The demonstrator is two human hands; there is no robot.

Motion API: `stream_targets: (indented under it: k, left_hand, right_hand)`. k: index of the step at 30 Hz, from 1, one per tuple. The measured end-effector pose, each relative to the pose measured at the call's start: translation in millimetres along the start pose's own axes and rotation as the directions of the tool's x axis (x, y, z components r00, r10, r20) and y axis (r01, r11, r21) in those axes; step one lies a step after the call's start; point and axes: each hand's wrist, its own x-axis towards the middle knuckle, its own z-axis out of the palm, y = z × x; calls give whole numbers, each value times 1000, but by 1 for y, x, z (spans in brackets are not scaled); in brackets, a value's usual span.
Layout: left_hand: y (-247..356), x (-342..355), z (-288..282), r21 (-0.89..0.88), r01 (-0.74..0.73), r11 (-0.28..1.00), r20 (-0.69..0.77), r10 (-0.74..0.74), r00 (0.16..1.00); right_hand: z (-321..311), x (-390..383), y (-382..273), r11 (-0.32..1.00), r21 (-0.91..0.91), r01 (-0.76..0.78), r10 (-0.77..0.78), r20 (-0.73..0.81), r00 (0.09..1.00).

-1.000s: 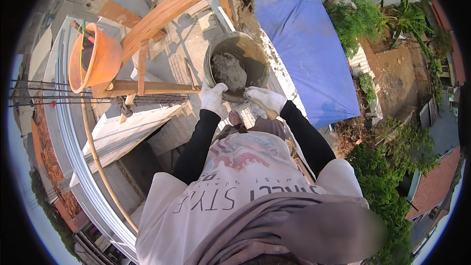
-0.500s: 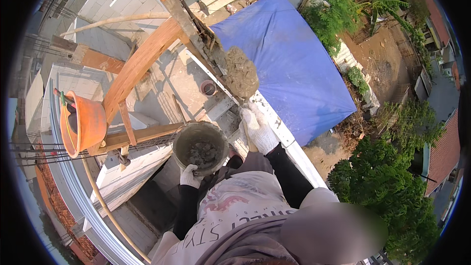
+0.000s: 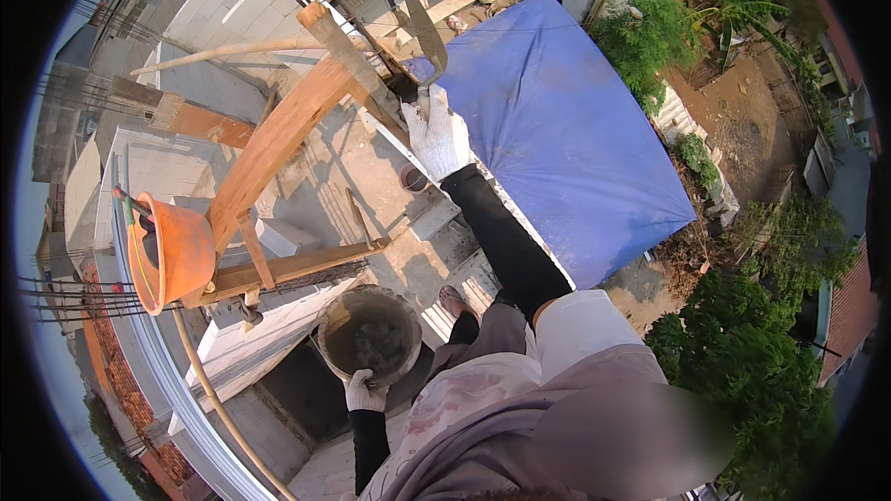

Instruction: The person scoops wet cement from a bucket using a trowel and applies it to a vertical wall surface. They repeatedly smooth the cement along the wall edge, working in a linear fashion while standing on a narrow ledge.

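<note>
My left hand (image 3: 366, 391), in a white knitted glove, is closed on the near rim of a grey, mortar-caked bucket (image 3: 406, 345). Wet mortar (image 3: 376, 343) lies in its bottom. Stretched far forward over the wall top, my gloved right hand (image 3: 438, 134) grips a pointed trowel (image 3: 425, 32). The trowel's handle is mostly hidden in the fingers, and its blade points away from me, tilted up on edge. Beyond and left of this hand stands a rough, mortar-smeared post (image 3: 345, 48) at the wall. My hand and arm cover much of the wall's top.
An orange bucket (image 3: 181, 255) with tools in it hangs by a wooden frame (image 3: 278, 153) at left. A blue tarp (image 3: 566, 130) spreads below the wall's right side. Far down on the left lies a floor (image 3: 348, 153) with a dark bucket (image 3: 414, 177). Trees (image 3: 742, 343) grow at right.
My right hand has reached forward along the wall, and the trowel blade now shows. The mortar lump seen before on the wall top is out of sight. The bucket has shifted slightly down and left.
</note>
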Motion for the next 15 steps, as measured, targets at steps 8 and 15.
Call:
stream_targets:
  k: [8,15]
  left_hand:
    - [11,7,127,265,-166,950,215,110,970]
    - [28,31,218,396,-519,758,545,261,797]
  right_hand:
    - [-188,-182,-18,947,-321,0,261,769,583]
    - [-134,-248,0,727,-482,489,385,876,291]
